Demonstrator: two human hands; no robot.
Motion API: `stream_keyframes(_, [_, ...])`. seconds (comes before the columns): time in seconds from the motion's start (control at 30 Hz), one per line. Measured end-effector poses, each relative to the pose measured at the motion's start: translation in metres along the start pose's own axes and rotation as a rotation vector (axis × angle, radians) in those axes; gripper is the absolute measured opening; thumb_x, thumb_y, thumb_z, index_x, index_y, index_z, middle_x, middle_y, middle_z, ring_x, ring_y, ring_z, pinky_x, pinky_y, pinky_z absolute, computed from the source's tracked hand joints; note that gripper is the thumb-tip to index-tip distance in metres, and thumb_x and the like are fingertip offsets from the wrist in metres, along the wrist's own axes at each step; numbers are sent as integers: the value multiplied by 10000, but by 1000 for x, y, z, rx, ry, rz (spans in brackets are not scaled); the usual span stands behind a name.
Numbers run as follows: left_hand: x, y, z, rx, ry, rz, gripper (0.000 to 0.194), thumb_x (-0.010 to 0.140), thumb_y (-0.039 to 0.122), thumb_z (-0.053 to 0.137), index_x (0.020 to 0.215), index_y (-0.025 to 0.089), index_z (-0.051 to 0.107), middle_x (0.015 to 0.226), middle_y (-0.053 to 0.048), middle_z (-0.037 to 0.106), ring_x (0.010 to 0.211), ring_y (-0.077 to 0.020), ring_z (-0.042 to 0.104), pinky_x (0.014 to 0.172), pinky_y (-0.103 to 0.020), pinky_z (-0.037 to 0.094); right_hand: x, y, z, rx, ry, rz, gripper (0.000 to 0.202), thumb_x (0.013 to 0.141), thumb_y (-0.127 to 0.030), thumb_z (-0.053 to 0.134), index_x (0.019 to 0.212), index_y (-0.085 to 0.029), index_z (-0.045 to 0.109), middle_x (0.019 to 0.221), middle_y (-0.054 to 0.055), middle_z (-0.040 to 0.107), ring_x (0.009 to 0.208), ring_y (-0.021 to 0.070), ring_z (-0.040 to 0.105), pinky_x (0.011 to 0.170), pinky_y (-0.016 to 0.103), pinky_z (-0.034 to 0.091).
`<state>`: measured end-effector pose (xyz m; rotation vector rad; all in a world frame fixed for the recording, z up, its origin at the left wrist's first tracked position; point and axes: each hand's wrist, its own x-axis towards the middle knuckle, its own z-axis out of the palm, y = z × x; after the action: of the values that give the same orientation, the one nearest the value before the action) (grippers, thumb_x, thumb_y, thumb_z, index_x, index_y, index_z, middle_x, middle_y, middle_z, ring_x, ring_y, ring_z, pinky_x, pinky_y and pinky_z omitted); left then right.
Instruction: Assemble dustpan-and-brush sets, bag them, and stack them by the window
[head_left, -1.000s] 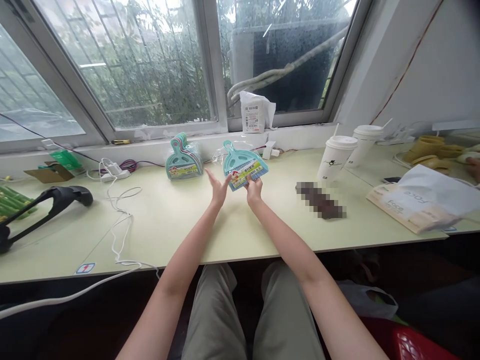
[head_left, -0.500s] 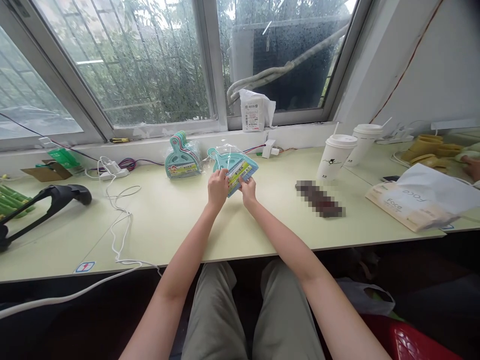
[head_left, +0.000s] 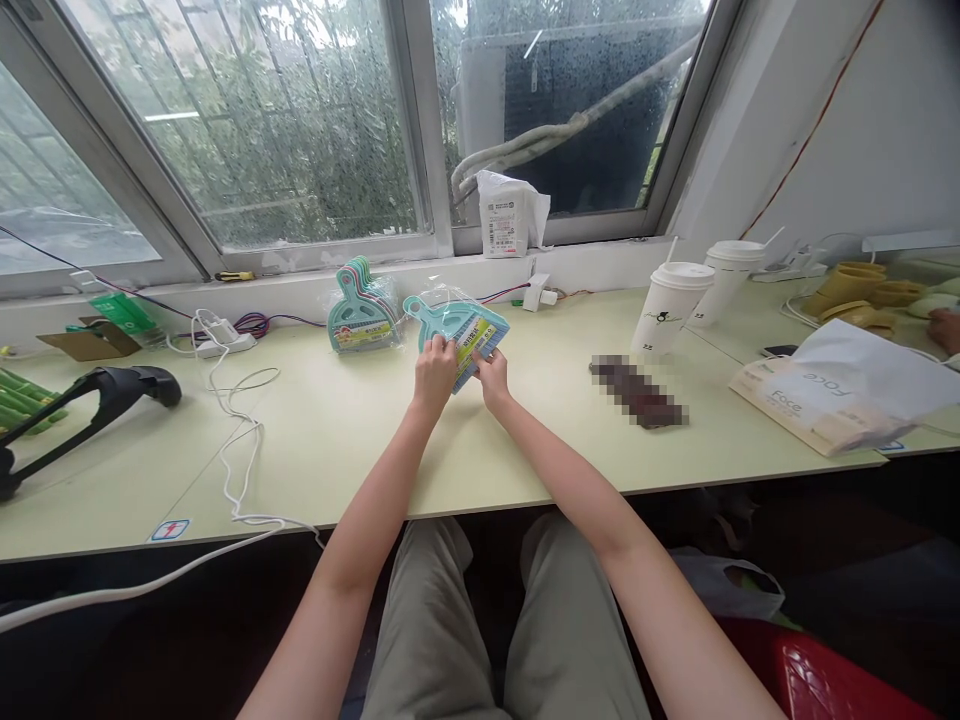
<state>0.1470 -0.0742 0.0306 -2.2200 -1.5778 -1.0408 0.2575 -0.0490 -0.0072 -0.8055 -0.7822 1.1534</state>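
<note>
A teal hand dustpan in clear plastic wrap, with a yellow-and-blue label, is held just above the table, tilted with its ringed handle toward the upper left. My left hand is closed on its lower left edge. At its lower right edge, my right hand pinches the wrapped dustpan between thumb and fingers. Left of it, a row of similar packaged dustpans in teal, pink and other colours stands upright against the wall below the window. Whether a brush is packed with the dustpan I cannot tell.
Two white lidded cups with straws stand to the right, behind a pixelated dark object. Farther right lies a tissue pack. White cables and a black curved frame are on the left. Another person's hand shows at the right edge.
The held dustpan has tipped slightly, its ringed handle shifting to the left. Both hands keep their grip in nearly the same place. The camera view has shifted slightly.
</note>
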Motion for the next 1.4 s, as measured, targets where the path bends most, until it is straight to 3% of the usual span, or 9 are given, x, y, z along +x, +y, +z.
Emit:
stream_keyframes(0.13, [-1, 3, -3, -8, -61, 0, 303, 904, 160, 411, 1061, 166, 670, 1081, -161, 566, 1005, -280, 561, 888, -387, 453, 0, 1, -1, -28, 9, 5, 177, 752, -232, 659, 905, -192, 579, 867, 27, 721, 802, 161, 680, 756, 322, 576])
stream_keyframes(0.23, [-1, 3, -3, -44, -41, -24, 286, 907, 203, 429, 1041, 158, 677, 1050, -173, 556, 993, -295, 562, 924, -430, 435, -1, 2, -1, -38, -12, 10, 165, 757, -223, 658, 902, -192, 585, 876, 30, 723, 783, 159, 680, 745, 322, 580])
stream_keyframes(0.43, [-1, 0, 0, -69, 39, 8, 380, 918, 248, 407, 1233, 174, 606, 1117, -168, 553, 1076, -301, 533, 965, -438, 401, -1, 0, 0, 2, -9, 27, 143, 763, -205, 657, 885, -189, 585, 867, 24, 717, 769, 153, 677, 746, 319, 580])
stream_keyframes(0.67, [-5, 8, 1, -42, -9, 69, 480, 913, 212, 406, 1384, 168, 488, 1274, -214, 503, 1194, -341, 473, 1000, -465, 359, 2, -4, -3, 79, 13, 28, 200, 736, -224, 695, 904, -191, 592, 897, 22, 712, 806, 150, 675, 757, 310, 575])
stream_keyframes(0.87, [-4, 9, 1, 70, -38, 68, 422, 901, 194, 396, 1285, 195, 572, 1121, -178, 543, 1134, -320, 485, 931, -429, 407, 0, -4, -4, 101, 25, 67, 181, 724, -217, 697, 870, -182, 595, 888, 27, 711, 831, 160, 668, 746, 298, 573])
stream_keyframes(1.0, [-5, 12, -2, 97, -66, 59, 402, 886, 159, 388, 1215, 204, 614, 1128, -180, 546, 1140, -324, 481, 944, -456, 401, 2, -5, -4, 101, 33, 78, 169, 731, -204, 685, 874, -183, 597, 878, 17, 701, 818, 148, 662, 738, 285, 568])
stream_keyframes(1.1, [-5, 16, -5, 9, -41, 57, 402, 881, 158, 405, 1219, 216, 616, 1282, -182, 507, 1260, -341, 421, 1024, -494, 350, 2, -7, -4, 102, 18, 68, 162, 743, -208, 678, 882, -180, 600, 881, 19, 696, 793, 142, 660, 730, 287, 567])
stream_keyframes(1.27, [-3, 13, -2, -276, 66, 50, 418, 868, 194, 474, 1261, 255, 602, 1505, -103, 372, 1471, -319, 152, 1167, -526, 160, 0, -7, -3, 29, -99, 23, 232, 727, -274, 717, 911, -186, 607, 825, 12, 698, 719, 145, 658, 705, 309, 568])
stream_keyframes(1.4, [0, 3, 3, -348, 12, 37, 477, 885, 167, 410, 1337, 234, 544, 1543, -93, 337, 1480, -284, 151, 1184, -508, 158, -1, -3, 0, -74, -176, 8, 242, 720, -274, 721, 922, -190, 618, 747, -11, 693, 645, 135, 642, 666, 296, 566])
